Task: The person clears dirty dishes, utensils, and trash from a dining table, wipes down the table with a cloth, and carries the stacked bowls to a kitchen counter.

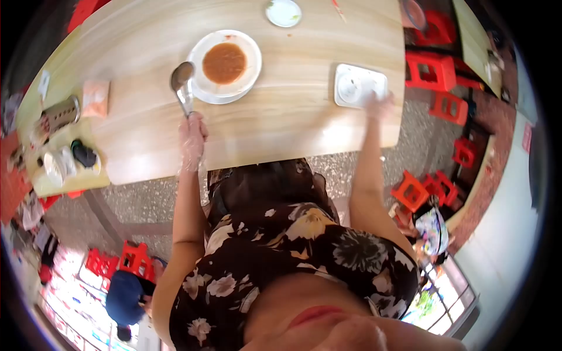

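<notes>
My left hand (192, 140), in a clear plastic glove, is closed around the handle of a metal ladle (182, 75). The ladle's head is at the left rim of a white bowl (253, 61); touching or apart, I cannot tell. Reddish-brown sauce (223, 63) lies in the bowl, and another white dish (225, 99) shows beneath it. My right hand (379, 106) is smeared by motion at the lower right corner of a white rectangular tray (369, 75). Its fingers are unclear. A round white shape (350, 86) sits in the tray's left part.
A small white plate (283, 13) lies at the table's far side, with a red-and-white packet (338, 9) beyond it. On the left are a tissue pack (95, 98), a metal holder (62, 113) and a dark item (84, 153). Red stools (430, 71) stand right; people sit behind.
</notes>
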### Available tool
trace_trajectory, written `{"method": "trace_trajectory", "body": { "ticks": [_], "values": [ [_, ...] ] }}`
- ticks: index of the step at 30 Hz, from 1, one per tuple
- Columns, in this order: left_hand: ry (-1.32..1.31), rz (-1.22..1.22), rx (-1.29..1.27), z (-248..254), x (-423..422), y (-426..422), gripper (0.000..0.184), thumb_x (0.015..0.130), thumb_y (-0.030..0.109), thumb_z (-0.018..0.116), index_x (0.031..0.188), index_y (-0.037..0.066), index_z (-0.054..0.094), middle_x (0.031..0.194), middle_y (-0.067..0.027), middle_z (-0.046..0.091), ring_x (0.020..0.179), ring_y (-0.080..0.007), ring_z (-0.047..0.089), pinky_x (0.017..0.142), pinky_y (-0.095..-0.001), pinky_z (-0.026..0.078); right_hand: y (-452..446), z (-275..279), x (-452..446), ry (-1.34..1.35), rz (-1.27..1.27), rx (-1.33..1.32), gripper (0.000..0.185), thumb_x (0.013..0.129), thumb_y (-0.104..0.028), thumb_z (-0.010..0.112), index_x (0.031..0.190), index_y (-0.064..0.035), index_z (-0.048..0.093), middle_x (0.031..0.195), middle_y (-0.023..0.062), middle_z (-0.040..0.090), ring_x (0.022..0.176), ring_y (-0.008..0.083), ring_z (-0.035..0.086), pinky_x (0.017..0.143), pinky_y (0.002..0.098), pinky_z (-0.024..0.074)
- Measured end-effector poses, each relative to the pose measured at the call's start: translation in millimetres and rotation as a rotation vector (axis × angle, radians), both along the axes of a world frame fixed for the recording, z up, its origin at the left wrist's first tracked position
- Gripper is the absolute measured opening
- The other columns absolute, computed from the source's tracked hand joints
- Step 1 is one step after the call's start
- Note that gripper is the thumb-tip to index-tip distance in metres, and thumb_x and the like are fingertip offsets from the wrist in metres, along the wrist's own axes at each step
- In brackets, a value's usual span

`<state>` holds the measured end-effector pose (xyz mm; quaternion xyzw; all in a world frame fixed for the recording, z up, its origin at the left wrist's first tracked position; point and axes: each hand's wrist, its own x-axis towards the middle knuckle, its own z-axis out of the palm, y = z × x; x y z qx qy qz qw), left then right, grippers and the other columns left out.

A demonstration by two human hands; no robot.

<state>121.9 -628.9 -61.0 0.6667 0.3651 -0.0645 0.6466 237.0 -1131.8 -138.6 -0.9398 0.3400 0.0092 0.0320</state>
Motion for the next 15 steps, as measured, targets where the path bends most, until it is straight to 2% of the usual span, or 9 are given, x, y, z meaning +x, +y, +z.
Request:
{"method": "trace_trajectory", "body": {
  "ticks": [1, 2, 4, 6, 7, 8, 11, 13, 15],
  "values": [
    [-0.009, -0.017, 0.020, -2.6, 1.0, -2.8, 0.029, 0.097, 0.028, 0.040, 0.084, 0.005, 0.052, 0.052, 0.0025, 0.041, 0.043, -0.0072, 0.037, 0.039, -0.0248, 0.030, -21.2, 15.8, 5.6, 0.181, 0.040, -0.053, 0.075, 0.085, -0.047, 0.050, 0.140, -0.0030, 0.025, 0.144, 0.0190, 0.028, 0.134, 0.0314, 0.026, 0.108, 0.0401, 0.0253],
    [-0.033, -0.029, -0.001, -8.1, -0.6, -4.4, 0.031, 0.097, 0.030, 0.040, 0.083, 0.005, 0.052, 0.052, 0.0021, 0.042, 0.045, -0.0075, 0.038, 0.041, -0.0253, 0.032, -89.8, -36.1, 2.7, 0.169, 0.257, -0.127, 0.068, 0.086, -0.040, 0.052, 0.137, -0.0008, 0.030, 0.131, 0.0186, 0.044, 0.120, 0.0320, 0.043, 0.103, 0.0381, 0.0311],
    [-0.108, -0.056, -0.040, -19.2, -18.9, -12.6, 0.034, 0.096, 0.033, 0.039, 0.081, 0.006, 0.053, 0.054, 0.0007, 0.043, 0.049, -0.0083, 0.041, 0.045, -0.0258, 0.035, -119.8, -22.1, 5.4, 0.126, 0.239, 0.751, 0.044, 0.087, -0.022, 0.055, 0.122, 0.0048, 0.047, 0.094, 0.0083, 0.058, 0.079, 0.0163, 0.052, 0.076, 0.0308, 0.0463],
    [-0.129, -0.034, 0.012, -15.1, -26.7, -22.9, 0.035, 0.096, 0.034, 0.039, 0.082, 0.006, 0.053, 0.057, -0.0009, 0.045, 0.052, -0.0092, 0.043, 0.049, -0.0252, 0.038, -115.9, -29.1, 9.0, 0.034, 0.245, 0.960, 0.037, 0.086, -0.009, 0.056, 0.120, 0.0039, 0.050, 0.104, 0.0110, 0.059, 0.085, 0.0182, 0.058, 0.072, 0.0312, 0.0502],
    [-0.075, -0.004, 0.051, -6.4, -29.8, -34.0, 0.034, 0.096, 0.034, 0.039, 0.083, 0.006, 0.053, 0.058, -0.0017, 0.046, 0.052, -0.0096, 0.045, 0.050, -0.0245, 0.039, -107.1, -26.3, 17.0, -0.049, 0.257, 1.178, 0.037, 0.086, -0.006, 0.052, 0.121, 0.0050, 0.049, 0.109, 0.0136, 0.059, 0.089, 0.0212, 0.059, 0.077, 0.0338, 0.0506],
    [-0.082, 0.088, -0.018, -7.5, -31.4, -40.3, 0.032, 0.096, 0.033, 0.040, 0.085, 0.006, 0.053, 0.058, -0.0017, 0.047, 0.052, -0.0099, 0.046, 0.050, -0.0245, 0.040, -76.7, -8.1, 24.6, -0.002, 0.151, 1.079, 0.037, 0.085, -0.004, 0.048, 0.121, 0.0057, 0.049, 0.110, 0.0151, 0.058, 0.092, 0.0233, 0.060, 0.081, 0.0357, 0.0492],
    [-0.063, 0.160, -0.103, 0.4, -41.5, -53.4, 0.028, 0.096, 0.029, 0.040, 0.089, 0.005, 0.052, 0.057, -0.0016, 0.047, 0.051, -0.0099, 0.047, 0.049, -0.0243, 0.041, -61.8, -18.5, 7.8, -0.014, 0.157, 1.051, 0.034, 0.084, -0.006, 0.049, 0.116, 0.0057, 0.052, 0.105, 0.0128, 0.059, 0.088, 0.0212, 0.058, 0.077, 0.0339, 0.0484],
    [-0.021, 0.123, -0.143, 8.2, -46.0, -63.1, 0.026, 0.095, 0.027, 0.040, 0.090, 0.005, 0.052, 0.056, -0.0014, 0.047, 0.050, -0.0096, 0.047, 0.048, -0.0241, 0.041, -43.8, -6.8, -15.4, -0.155, 0.170, 1.302, 0.026, 0.084, -0.009, 0.052, 0.106, 0.0051, 0.054, 0.094, 0.0070, 0.058, 0.082, 0.0153, 0.053, 0.073, 0.0304, 0.0440],
    [0.033, 0.220, -0.132, 20.7, -49.8, -51.7, 0.021, 0.096, 0.021, 0.040, 0.090, 0.003, 0.050, 0.056, -0.0009, 0.044, 0.047, -0.0097, 0.041, 0.044, -0.0239, 0.035, 21.1, 44.1, -16.7, -0.189, 0.021, 1.471, 0.030, 0.084, -0.005, 0.051, 0.112, 0.0065, 0.054, 0.097, 0.0092, 0.060, 0.086, 0.0160, 0.056, 0.078, 0.0294, 0.0448]
  ]
}}
